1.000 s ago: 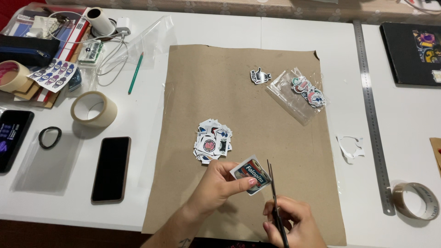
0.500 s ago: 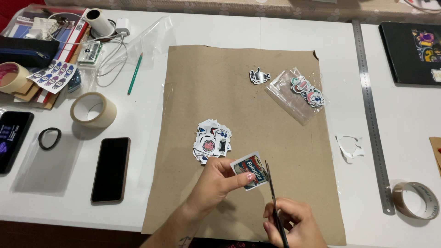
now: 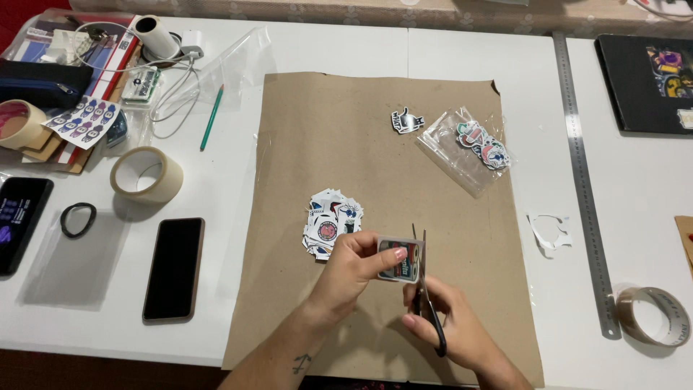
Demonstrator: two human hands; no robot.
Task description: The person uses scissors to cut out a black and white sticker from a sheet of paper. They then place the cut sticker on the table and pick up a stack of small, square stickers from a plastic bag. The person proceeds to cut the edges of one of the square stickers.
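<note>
Covering most of the white surface [image 3: 361, 50], a big sheet of brown paper [image 3: 339, 144] lay in the middle, and the work was done at its near edge. The step in hand seemed to be the trimming of one sticker: the cut looked already started on the right side of it. I judged that the next move called for a small turn of the sticker by the left hand, so that the blades could follow the outline without entering the printed part.

The left hand [image 3: 346, 271] was half closed and pinched the small sticker [image 3: 401, 261] between thumb and fingers, holding it just above the paper. The right hand [image 3: 451, 321] was clenched around the dark handles of the scissors [image 3: 426, 289]; the blades pointed to the far side and stood nearly closed against the right edge of the sticker.

Just left and a little farther lay a pile of cut stickers [image 3: 332, 222]. Far right on the paper was a clear bag [image 3: 462, 148] with more stickers, and one single sticker [image 3: 406, 120] beside it.
</note>
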